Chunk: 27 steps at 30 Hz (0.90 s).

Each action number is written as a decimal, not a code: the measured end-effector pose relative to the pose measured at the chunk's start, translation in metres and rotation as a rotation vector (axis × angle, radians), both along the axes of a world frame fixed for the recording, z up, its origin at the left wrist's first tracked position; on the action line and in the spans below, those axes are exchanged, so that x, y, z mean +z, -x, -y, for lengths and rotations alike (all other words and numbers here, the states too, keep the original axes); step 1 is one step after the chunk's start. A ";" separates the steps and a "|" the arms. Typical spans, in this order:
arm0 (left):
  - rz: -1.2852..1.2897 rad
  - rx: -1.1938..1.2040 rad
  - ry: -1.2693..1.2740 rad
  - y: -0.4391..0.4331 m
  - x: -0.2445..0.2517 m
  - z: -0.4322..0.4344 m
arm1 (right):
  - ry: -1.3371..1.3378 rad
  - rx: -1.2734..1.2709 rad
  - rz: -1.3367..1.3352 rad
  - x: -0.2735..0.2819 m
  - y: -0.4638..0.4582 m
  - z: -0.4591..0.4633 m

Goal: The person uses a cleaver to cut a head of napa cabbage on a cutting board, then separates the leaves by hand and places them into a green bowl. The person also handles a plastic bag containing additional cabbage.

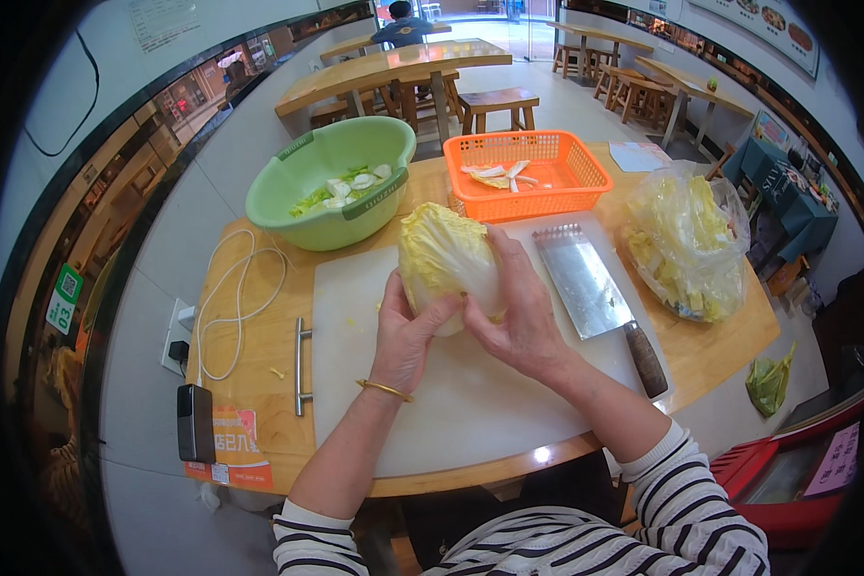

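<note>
Between my two hands I hold a napa cabbage [446, 255], its yellow leafy end pointing away from me. My left hand [410, 324] grips its lower left side, the thumb across the base. On the right side, my right hand [522, 309] has its fingers around the white ribs, and its thumb meets the left one near the base. Below lies a white cutting board [475, 417] with a metal handle. A cleaver [583, 277] with a wooden handle rests flat on the board, right of my right hand.
Beyond the board stand a green basin [317, 223] holding cut cabbage and an orange basket [529, 209] with a few leaf pieces. A plastic bag of leaves [684, 245] sits at right. At left are a white cable [241, 317] and a black power bank [196, 425]. A person [401, 29] sits far back.
</note>
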State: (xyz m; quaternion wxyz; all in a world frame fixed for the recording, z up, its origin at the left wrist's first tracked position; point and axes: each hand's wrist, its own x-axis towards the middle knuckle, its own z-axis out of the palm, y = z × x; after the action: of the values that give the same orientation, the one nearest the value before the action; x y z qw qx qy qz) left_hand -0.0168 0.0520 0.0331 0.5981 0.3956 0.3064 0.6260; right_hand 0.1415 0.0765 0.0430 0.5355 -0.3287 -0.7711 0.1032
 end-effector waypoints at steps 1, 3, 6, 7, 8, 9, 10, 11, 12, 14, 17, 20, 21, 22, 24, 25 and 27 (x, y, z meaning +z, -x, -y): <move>-0.024 0.015 -0.005 0.000 0.001 0.000 | -0.018 -0.029 -0.004 0.000 0.000 0.000; -0.073 0.030 -0.030 0.000 -0.004 -0.003 | -0.015 -0.029 -0.011 -0.001 0.000 -0.001; -0.105 0.042 -0.050 0.000 -0.003 -0.003 | 0.078 0.003 -0.063 -0.002 0.000 0.000; -0.108 0.043 -0.054 -0.001 -0.003 -0.002 | 0.124 0.017 -0.087 -0.002 0.000 0.000; -0.104 0.029 -0.035 -0.001 -0.001 -0.002 | 0.230 0.040 -0.102 0.001 -0.001 0.002; -0.100 0.018 -0.015 0.000 0.000 -0.001 | 0.337 0.065 -0.117 0.005 -0.002 0.006; -0.096 0.006 0.004 0.000 0.000 0.000 | 0.444 0.091 -0.131 0.007 -0.003 0.007; -0.071 -0.004 0.017 0.000 0.000 0.000 | 0.420 0.104 -0.153 0.005 -0.004 0.006; -0.045 -0.014 0.030 -0.001 -0.001 0.001 | 0.396 0.117 -0.173 0.003 -0.005 0.003; -0.036 -0.032 0.040 -0.001 -0.001 0.001 | 0.331 0.107 -0.219 0.003 -0.006 -0.001; -0.087 -0.054 0.028 0.000 0.000 0.002 | 0.192 0.033 -0.245 0.005 -0.008 -0.005; -0.125 -0.091 0.023 0.001 0.002 0.004 | 0.076 -0.040 -0.187 0.000 -0.013 -0.013; -0.127 -0.106 0.039 0.001 0.005 0.005 | 0.082 -0.049 -0.176 -0.002 -0.015 -0.017; -0.130 -0.120 0.055 0.000 0.006 0.006 | 0.088 -0.059 -0.165 -0.004 -0.017 -0.020; -0.162 -0.186 0.117 0.006 0.008 0.005 | 0.106 -0.108 -0.128 -0.006 -0.019 -0.023; -0.179 -0.218 0.147 0.009 0.009 0.005 | 0.115 -0.132 -0.109 -0.005 -0.020 -0.024; -0.061 -0.278 0.189 0.012 0.010 0.005 | 0.263 -0.158 -0.212 -0.001 -0.023 -0.026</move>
State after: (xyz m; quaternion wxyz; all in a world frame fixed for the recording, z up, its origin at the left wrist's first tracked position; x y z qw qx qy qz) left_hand -0.0287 0.0467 0.0433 0.7039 0.3949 0.3242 0.4935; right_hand 0.1646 0.1027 0.0421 0.5725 -0.4428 -0.6620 0.1950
